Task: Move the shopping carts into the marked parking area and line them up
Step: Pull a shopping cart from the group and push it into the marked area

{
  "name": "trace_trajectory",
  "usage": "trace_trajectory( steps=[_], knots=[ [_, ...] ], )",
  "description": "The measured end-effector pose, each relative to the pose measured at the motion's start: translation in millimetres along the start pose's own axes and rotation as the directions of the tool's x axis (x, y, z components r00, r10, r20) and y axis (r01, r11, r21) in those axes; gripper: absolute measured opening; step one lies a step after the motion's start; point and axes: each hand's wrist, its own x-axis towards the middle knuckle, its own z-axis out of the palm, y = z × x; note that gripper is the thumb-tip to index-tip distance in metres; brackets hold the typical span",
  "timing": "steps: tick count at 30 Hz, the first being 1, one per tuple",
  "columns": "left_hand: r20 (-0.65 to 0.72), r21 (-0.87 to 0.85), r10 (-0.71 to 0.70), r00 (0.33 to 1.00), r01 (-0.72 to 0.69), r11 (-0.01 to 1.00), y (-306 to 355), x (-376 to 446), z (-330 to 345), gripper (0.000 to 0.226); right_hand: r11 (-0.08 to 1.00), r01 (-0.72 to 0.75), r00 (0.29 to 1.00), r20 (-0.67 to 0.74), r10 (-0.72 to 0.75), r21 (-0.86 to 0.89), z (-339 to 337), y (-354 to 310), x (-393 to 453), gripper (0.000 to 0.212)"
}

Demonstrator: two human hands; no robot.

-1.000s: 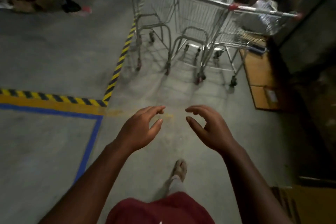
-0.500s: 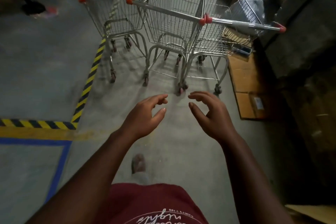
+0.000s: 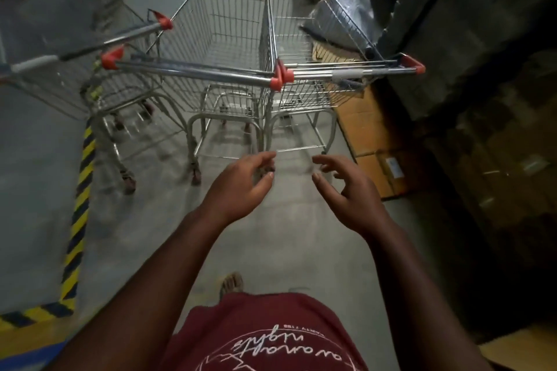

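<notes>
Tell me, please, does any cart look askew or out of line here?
Yes. The left cart is angled: its handle slants, while the middle cart and right cart stand side by side. It also straddles the striped floor line.
</notes>
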Motion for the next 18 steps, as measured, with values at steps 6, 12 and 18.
trace_trajectory(
  steps=[6,12,18],
  knots=[
    [0.004,0.025,0.096,0.995,-0.096,0.995,15.6,92.4,14.0,0.041,0.994,-0.006,1.0,-0.001,0.006,0.105,-23.8,33.6,77.7,0.04],
    [-0.048,0.071,0.068,0.997,-0.064,0.995,30.1,197.5,66.0,0.045,0.989,0.058,0.998,0.02,-0.061,0.133,-66.8,104.8,170.9,0.043],
    [-0.073,0.262,-0.192,0.979,0.205,0.943,35.7,298.4,132.4,0.075,0.999,0.025,0.999,0.044,-0.026,0.023,-116.0,194.9,256.1,0.042]
  ],
)
